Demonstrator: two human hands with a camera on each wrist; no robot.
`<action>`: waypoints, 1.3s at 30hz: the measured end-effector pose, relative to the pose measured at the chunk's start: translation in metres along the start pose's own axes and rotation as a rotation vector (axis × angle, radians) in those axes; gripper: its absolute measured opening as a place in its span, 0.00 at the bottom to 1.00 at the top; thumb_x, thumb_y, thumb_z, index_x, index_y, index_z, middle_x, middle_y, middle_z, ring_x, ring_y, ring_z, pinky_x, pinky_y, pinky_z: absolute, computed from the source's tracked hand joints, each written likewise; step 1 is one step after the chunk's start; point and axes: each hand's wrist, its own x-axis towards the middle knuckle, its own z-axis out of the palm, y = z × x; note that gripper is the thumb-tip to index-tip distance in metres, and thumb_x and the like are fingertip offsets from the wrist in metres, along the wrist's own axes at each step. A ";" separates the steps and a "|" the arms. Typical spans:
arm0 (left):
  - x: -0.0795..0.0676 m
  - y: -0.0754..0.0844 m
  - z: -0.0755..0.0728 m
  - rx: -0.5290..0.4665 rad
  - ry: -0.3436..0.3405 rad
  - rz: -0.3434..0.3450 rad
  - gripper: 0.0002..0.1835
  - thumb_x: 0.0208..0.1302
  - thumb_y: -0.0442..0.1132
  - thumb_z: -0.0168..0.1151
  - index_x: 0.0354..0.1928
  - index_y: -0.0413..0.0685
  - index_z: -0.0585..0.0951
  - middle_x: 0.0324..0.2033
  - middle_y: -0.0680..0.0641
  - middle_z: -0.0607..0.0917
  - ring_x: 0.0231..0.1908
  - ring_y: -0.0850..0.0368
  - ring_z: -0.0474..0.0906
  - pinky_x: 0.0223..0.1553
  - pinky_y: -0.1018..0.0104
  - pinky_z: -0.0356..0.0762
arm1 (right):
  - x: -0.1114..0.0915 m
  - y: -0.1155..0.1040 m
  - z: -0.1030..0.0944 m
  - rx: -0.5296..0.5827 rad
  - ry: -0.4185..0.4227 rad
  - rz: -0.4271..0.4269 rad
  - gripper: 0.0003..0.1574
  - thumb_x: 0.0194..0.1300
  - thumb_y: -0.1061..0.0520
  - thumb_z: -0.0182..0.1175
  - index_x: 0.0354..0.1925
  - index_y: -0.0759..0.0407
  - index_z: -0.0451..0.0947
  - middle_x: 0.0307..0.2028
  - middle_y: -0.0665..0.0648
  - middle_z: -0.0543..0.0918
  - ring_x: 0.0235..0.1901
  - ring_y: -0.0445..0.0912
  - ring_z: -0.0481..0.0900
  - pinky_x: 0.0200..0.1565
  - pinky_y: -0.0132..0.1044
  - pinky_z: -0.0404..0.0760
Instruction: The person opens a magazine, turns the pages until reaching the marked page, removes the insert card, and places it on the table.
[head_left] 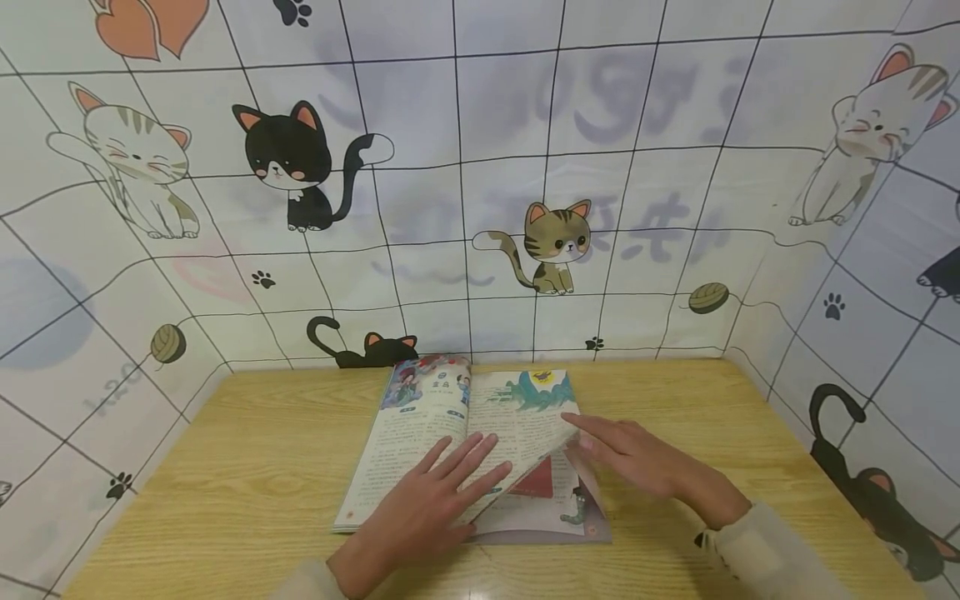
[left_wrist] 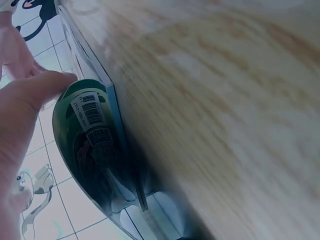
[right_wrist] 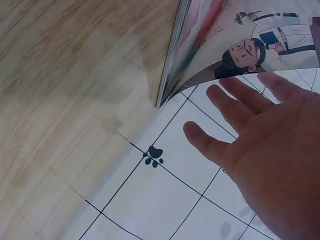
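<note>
An open book with printed text and coloured pictures lies on the wooden table. My left hand rests across its lower middle, fingers spread over the pages. The right-hand page is lifted at its lower corner, and a page with a red block shows underneath. At that page's outer edge is my right hand, its fingers stretched out. The right wrist view shows those fingers right at the edge of a curved page with a drawn figure. In the left wrist view, my thumb is near a curled, barcoded cover.
The wooden table extends on both sides of the book. White sheets with black grid lines and cartoon cats stand behind it and at the left and right.
</note>
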 end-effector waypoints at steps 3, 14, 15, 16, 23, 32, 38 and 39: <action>0.001 0.003 0.000 0.046 0.051 0.073 0.54 0.54 0.54 0.74 0.78 0.64 0.54 0.78 0.51 0.50 0.77 0.54 0.45 0.72 0.51 0.53 | 0.000 0.000 -0.002 -0.002 0.020 0.028 0.34 0.80 0.44 0.39 0.77 0.55 0.56 0.72 0.61 0.64 0.70 0.62 0.61 0.65 0.65 0.61; 0.003 0.009 -0.005 0.241 -0.015 0.113 0.32 0.61 0.44 0.68 0.69 0.50 0.74 0.72 0.51 0.67 0.75 0.53 0.51 0.74 0.51 0.45 | -0.002 0.006 0.000 -0.092 -0.130 0.170 0.52 0.67 0.31 0.56 0.76 0.56 0.57 0.73 0.66 0.60 0.70 0.66 0.60 0.64 0.68 0.60; 0.004 0.010 -0.005 0.251 -0.017 0.110 0.31 0.61 0.44 0.67 0.68 0.49 0.75 0.71 0.50 0.69 0.75 0.53 0.53 0.74 0.51 0.45 | -0.002 0.007 0.001 -0.112 -0.154 0.161 0.54 0.63 0.29 0.59 0.76 0.55 0.58 0.74 0.65 0.60 0.70 0.65 0.61 0.64 0.68 0.60; 0.004 0.010 -0.004 0.258 -0.018 0.105 0.30 0.61 0.42 0.66 0.67 0.48 0.76 0.70 0.50 0.70 0.75 0.52 0.54 0.74 0.51 0.45 | -0.002 0.008 0.003 -0.126 -0.175 0.151 0.57 0.60 0.28 0.62 0.75 0.55 0.59 0.74 0.65 0.60 0.70 0.64 0.61 0.64 0.67 0.60; 0.004 0.010 -0.003 0.253 -0.047 0.074 0.28 0.60 0.45 0.64 0.64 0.47 0.79 0.66 0.48 0.75 0.72 0.51 0.61 0.74 0.50 0.45 | -0.004 0.008 0.013 -0.121 -0.255 0.103 0.64 0.43 0.31 0.76 0.73 0.49 0.64 0.74 0.57 0.62 0.70 0.60 0.63 0.66 0.63 0.61; 0.004 0.008 -0.002 0.153 -0.139 -0.007 0.21 0.58 0.55 0.63 0.48 0.51 0.85 0.64 0.48 0.78 0.72 0.48 0.61 0.73 0.44 0.45 | -0.004 0.010 0.018 -0.130 -0.287 0.119 0.63 0.41 0.33 0.78 0.72 0.49 0.66 0.74 0.55 0.63 0.70 0.60 0.63 0.64 0.61 0.66; 0.000 0.006 -0.001 0.084 -0.190 -0.082 0.19 0.59 0.56 0.59 0.46 0.54 0.85 0.65 0.47 0.77 0.71 0.48 0.62 0.69 0.35 0.51 | -0.004 0.010 0.020 -0.140 -0.283 0.100 0.64 0.41 0.33 0.78 0.72 0.51 0.66 0.74 0.56 0.62 0.70 0.60 0.62 0.65 0.62 0.64; 0.000 0.006 0.000 0.070 -0.198 -0.099 0.20 0.60 0.56 0.58 0.47 0.54 0.84 0.65 0.47 0.76 0.71 0.48 0.62 0.68 0.33 0.52 | -0.004 0.010 0.020 -0.142 -0.281 0.100 0.64 0.41 0.33 0.78 0.72 0.52 0.66 0.74 0.56 0.63 0.70 0.61 0.62 0.64 0.62 0.65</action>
